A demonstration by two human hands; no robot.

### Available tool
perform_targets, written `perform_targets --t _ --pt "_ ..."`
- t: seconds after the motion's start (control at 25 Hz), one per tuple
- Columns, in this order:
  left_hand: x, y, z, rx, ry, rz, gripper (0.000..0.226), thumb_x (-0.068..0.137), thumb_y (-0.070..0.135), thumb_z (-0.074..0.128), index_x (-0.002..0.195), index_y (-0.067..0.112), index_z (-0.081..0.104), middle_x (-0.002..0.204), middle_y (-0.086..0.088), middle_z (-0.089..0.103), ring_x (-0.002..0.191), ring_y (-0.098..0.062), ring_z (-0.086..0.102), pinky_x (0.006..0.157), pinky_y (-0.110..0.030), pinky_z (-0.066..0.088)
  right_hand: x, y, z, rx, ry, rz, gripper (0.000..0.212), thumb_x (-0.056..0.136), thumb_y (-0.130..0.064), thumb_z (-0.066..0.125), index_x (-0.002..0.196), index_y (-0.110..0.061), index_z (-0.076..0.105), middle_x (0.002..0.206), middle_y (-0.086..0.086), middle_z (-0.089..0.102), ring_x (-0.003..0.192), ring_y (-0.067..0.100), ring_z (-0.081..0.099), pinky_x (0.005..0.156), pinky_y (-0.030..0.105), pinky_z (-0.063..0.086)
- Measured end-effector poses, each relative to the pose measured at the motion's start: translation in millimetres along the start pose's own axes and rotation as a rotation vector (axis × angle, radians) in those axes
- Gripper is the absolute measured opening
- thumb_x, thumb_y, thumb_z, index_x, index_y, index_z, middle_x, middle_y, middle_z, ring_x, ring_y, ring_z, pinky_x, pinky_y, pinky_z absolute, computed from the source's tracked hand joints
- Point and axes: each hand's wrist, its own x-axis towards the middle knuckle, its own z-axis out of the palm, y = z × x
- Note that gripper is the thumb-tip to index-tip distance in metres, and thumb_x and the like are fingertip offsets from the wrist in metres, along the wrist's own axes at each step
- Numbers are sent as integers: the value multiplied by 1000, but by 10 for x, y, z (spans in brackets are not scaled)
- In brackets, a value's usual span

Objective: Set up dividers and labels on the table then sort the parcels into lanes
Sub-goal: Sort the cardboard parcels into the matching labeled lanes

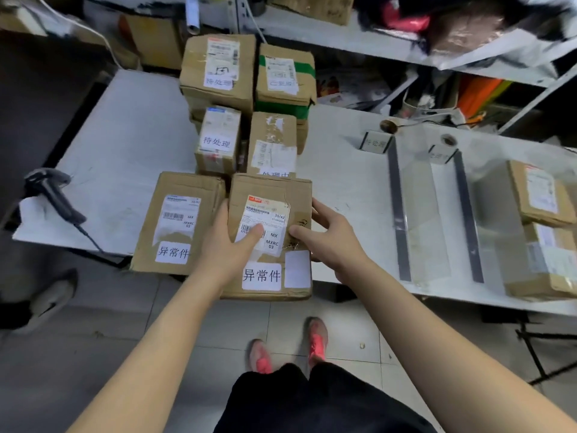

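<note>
A cardboard parcel (271, 189) with a shipping label and a white sticker sits at the front edge of the white table (343, 189), overhanging it. My left hand (232, 242) grips its left side, thumb on the label. My right hand (327, 235) grips its right side, thumb on top. A similar parcel (178, 223) lies just to its left. Several more parcels (246, 89) are stacked behind. Two clear dividers with dark strips (398, 210) (466, 214) stand on the right, with label stands (376, 141) (441, 154) at their far ends. Two parcels (540, 195) lie beyond the right divider.
A handheld barcode scanner (53, 195) with its cable lies at the table's left end. Two tape rolls (388, 125) sit by the label stands. Metal shelving (406, 48) full of bags and boxes runs behind the table. Another person's shoe (53, 298) is on the floor at left.
</note>
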Motion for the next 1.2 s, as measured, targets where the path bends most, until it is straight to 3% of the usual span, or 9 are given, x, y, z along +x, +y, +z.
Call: perform_targets --t 0.12,0.2,0.32,0.44,0.56,0.76,0.88,1.04,1.2 --pt "76 174 15 13 -68 57 62 92 44 70 146 48 39 128 22 64 118 -7 61 101 -42 52 -77 -83 -180 64 47 -41 53 85 -18 71 109 -65 61 117 -30 67 103 10 73 73 36 64" --pt "93 351 98 55 -105 114 64 84 56 69 141 55 40 126 24 65 116 -9 63 98 -45 54 -148 -136 -388 114 91 -59 56 88 -17 72 127 -55 61 126 -24 66 97 6 74 68 32 63" --pt "95 659 337 130 -98 179 61 79 64 64 136 55 44 120 24 68 110 -14 66 95 -47 54 -286 -212 -764 180 147 -99 63 89 -21 77 142 -47 55 132 -26 63 109 0 69 73 31 63" --pt "40 1003 690 165 -103 240 38 84 60 64 119 57 49 109 28 69 105 -15 67 96 -47 53 -403 -178 -1190 217 241 -144 65 86 -24 81 141 -47 55 129 -31 63 127 3 59 88 40 62" --pt "-71 1343 1157 196 -167 314 49 76 69 60 122 60 47 111 30 69 105 -13 68 93 -49 54 -542 -49 -1721 251 325 -180 68 84 -25 82 143 -44 55 135 -25 63 128 7 59 90 45 62" --pt "-344 1819 2207 230 -201 389 51 78 66 63 127 55 51 108 26 71 104 -17 69 91 -50 55 -876 281 -2811 304 399 -213 53 87 -22 80 125 -55 63 105 -40 65 120 4 63 89 45 62" --pt "-533 2107 2923 227 -241 388 52 69 73 63 119 63 53 106 25 73 100 -21 72 87 -53 57 -1029 536 -3535 292 435 -228 57 83 -29 81 133 -47 62 126 -26 68 123 3 62 97 48 58" --pt "-764 2500 3872 196 -300 374 46 73 65 69 117 61 58 101 22 75 90 -20 76 84 -51 60 -1239 790 -4554 259 480 -251 56 84 -28 80 134 -46 62 118 -27 71 114 6 69 97 48 58" --pt "-867 2818 4724 136 -336 378 36 80 56 72 115 58 60 97 22 76 83 -16 77 81 -49 61 -1325 968 -5401 255 512 -227 58 85 -30 79 139 -41 60 126 -20 70 115 5 68 93 44 61"
